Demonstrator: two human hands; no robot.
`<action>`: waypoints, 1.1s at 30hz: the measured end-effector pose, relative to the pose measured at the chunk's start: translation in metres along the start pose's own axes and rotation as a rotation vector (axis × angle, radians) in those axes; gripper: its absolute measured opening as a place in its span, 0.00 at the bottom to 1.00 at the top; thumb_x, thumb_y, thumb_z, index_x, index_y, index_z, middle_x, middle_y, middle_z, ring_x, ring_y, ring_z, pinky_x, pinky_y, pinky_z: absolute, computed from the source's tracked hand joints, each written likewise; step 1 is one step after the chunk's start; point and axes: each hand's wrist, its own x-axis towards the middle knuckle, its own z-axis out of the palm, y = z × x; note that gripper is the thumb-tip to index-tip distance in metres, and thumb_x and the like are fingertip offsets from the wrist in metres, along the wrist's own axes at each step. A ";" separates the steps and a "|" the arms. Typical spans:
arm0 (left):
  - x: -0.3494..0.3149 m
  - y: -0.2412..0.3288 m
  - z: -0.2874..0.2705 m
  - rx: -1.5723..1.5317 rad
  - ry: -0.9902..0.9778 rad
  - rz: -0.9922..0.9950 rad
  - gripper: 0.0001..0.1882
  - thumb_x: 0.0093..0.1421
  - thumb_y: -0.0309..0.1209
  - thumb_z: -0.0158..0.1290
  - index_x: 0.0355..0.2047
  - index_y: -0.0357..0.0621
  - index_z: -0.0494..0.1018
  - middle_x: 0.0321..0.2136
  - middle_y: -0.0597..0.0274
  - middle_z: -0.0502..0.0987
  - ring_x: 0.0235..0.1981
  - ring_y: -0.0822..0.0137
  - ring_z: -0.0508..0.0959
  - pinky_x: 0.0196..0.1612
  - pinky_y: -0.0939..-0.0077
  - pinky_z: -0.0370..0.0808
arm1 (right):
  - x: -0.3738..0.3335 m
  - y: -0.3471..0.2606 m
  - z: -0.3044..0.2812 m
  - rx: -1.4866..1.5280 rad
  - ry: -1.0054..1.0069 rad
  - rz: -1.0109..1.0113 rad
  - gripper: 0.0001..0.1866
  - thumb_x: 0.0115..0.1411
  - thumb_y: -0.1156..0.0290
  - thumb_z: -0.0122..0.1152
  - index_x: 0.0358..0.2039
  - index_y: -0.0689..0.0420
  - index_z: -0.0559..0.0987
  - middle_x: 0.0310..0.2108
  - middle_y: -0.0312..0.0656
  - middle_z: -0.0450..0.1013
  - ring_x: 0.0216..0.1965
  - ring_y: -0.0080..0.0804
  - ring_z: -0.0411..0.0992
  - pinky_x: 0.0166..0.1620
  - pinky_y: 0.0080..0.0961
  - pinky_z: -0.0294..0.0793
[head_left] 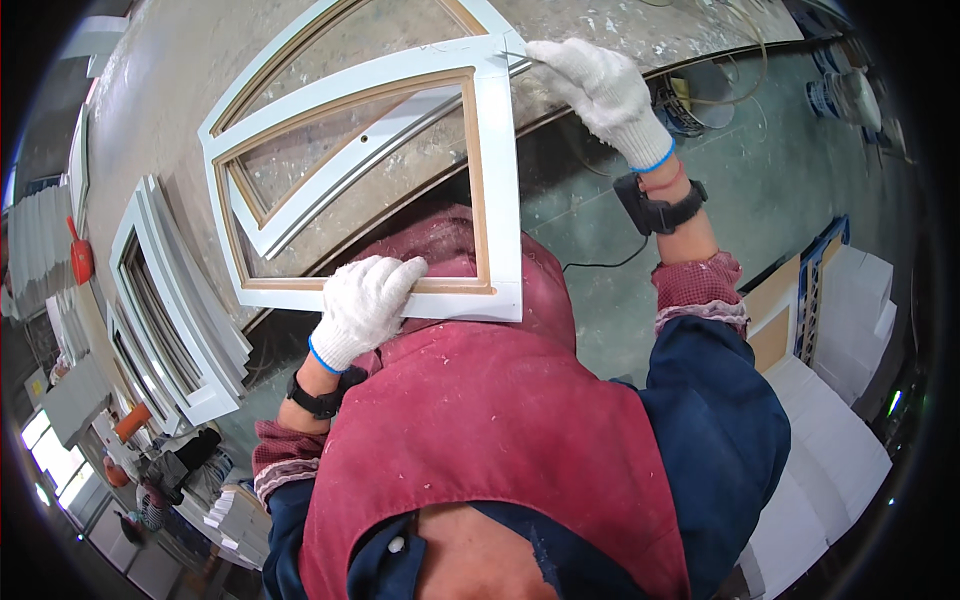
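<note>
I hold a white arched frame (503, 210) with a bare brown inner edge, tilted up at the near edge of the workbench. My left hand (365, 305), in a white knit glove, is closed over its lower rail. At the upper right corner is my right hand (600, 90), also gloved, with fingers pinched together on a thin, dark, blade-like piece (518, 55) that meets the corner. Its exact kind is too small to tell. Behind the held frame, a second arched white frame (345, 160) lies on the bench, partly seen through the opening.
The paint-spotted workbench (170, 70) spans the far side. Several white frames (210, 400) stand stacked at the left, near a red-orange object (80, 252). White sheets (815, 460) and boards stand at the right. Buckets (845, 100) and a hose lie beyond the green floor (610, 310).
</note>
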 end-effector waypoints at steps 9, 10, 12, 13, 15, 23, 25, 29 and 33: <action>0.003 0.003 -0.001 -0.022 -0.016 -0.033 0.22 0.42 0.25 0.56 0.42 0.48 0.73 0.26 0.63 0.74 0.28 0.58 0.76 0.30 0.65 0.72 | -0.034 -0.048 -0.027 -0.015 -0.267 -0.049 0.11 0.53 0.67 0.63 0.38 0.48 0.76 0.23 0.38 0.69 0.25 0.37 0.72 0.26 0.31 0.72; 0.003 0.004 -0.002 -0.030 -0.012 -0.045 0.22 0.41 0.23 0.56 0.41 0.48 0.74 0.25 0.62 0.74 0.28 0.58 0.76 0.30 0.65 0.72 | -0.035 -0.058 -0.032 -0.054 -0.348 -0.051 0.10 0.52 0.66 0.63 0.36 0.46 0.75 0.23 0.36 0.69 0.25 0.36 0.73 0.26 0.30 0.72; 0.004 0.004 -0.003 -0.032 -0.021 -0.046 0.22 0.41 0.23 0.56 0.41 0.47 0.74 0.25 0.62 0.74 0.28 0.57 0.76 0.30 0.65 0.72 | -0.037 -0.073 -0.041 0.000 -0.513 -0.060 0.09 0.51 0.69 0.59 0.35 0.46 0.75 0.22 0.35 0.69 0.24 0.34 0.72 0.26 0.29 0.71; 0.004 0.004 -0.004 -0.037 -0.022 -0.049 0.22 0.41 0.23 0.56 0.41 0.47 0.74 0.25 0.62 0.74 0.28 0.57 0.76 0.30 0.65 0.72 | -0.040 -0.073 -0.042 0.111 -0.467 -0.100 0.09 0.52 0.70 0.59 0.35 0.46 0.76 0.21 0.36 0.68 0.24 0.35 0.72 0.26 0.29 0.70; 0.003 0.003 -0.003 -0.031 -0.019 -0.035 0.22 0.42 0.25 0.56 0.42 0.48 0.73 0.26 0.62 0.74 0.28 0.58 0.76 0.30 0.65 0.72 | -0.040 -0.069 -0.043 0.228 -0.341 -0.152 0.11 0.52 0.70 0.60 0.38 0.48 0.77 0.22 0.37 0.68 0.24 0.36 0.72 0.26 0.29 0.71; 0.001 0.004 -0.004 0.007 -0.040 -0.037 0.22 0.42 0.25 0.56 0.42 0.49 0.73 0.25 0.63 0.74 0.28 0.59 0.76 0.28 0.65 0.72 | 0.034 -0.028 -0.030 -0.199 -0.076 -0.052 0.27 0.54 0.72 0.55 0.56 0.47 0.72 0.24 0.39 0.73 0.21 0.36 0.70 0.24 0.28 0.68; 0.002 0.003 -0.002 0.001 -0.052 -0.041 0.22 0.42 0.24 0.57 0.41 0.48 0.73 0.25 0.63 0.74 0.28 0.59 0.76 0.29 0.65 0.72 | 0.036 -0.029 -0.031 -0.293 -0.171 -0.093 0.26 0.53 0.72 0.55 0.56 0.46 0.73 0.24 0.40 0.72 0.22 0.37 0.70 0.24 0.30 0.69; 0.000 0.002 0.001 0.038 -0.010 -0.018 0.21 0.44 0.30 0.57 0.42 0.51 0.72 0.26 0.65 0.73 0.28 0.61 0.77 0.28 0.67 0.73 | 0.021 -0.029 -0.030 -0.262 -0.264 -0.207 0.23 0.55 0.73 0.58 0.53 0.47 0.74 0.23 0.38 0.71 0.23 0.35 0.71 0.27 0.29 0.71; -0.002 0.002 0.003 0.029 -0.040 -0.051 0.20 0.46 0.30 0.56 0.42 0.52 0.72 0.26 0.65 0.73 0.29 0.62 0.77 0.29 0.68 0.73 | -0.008 -0.048 -0.031 -0.102 -0.325 -0.248 0.30 0.52 0.75 0.51 0.58 0.46 0.71 0.18 0.36 0.63 0.19 0.31 0.68 0.23 0.27 0.69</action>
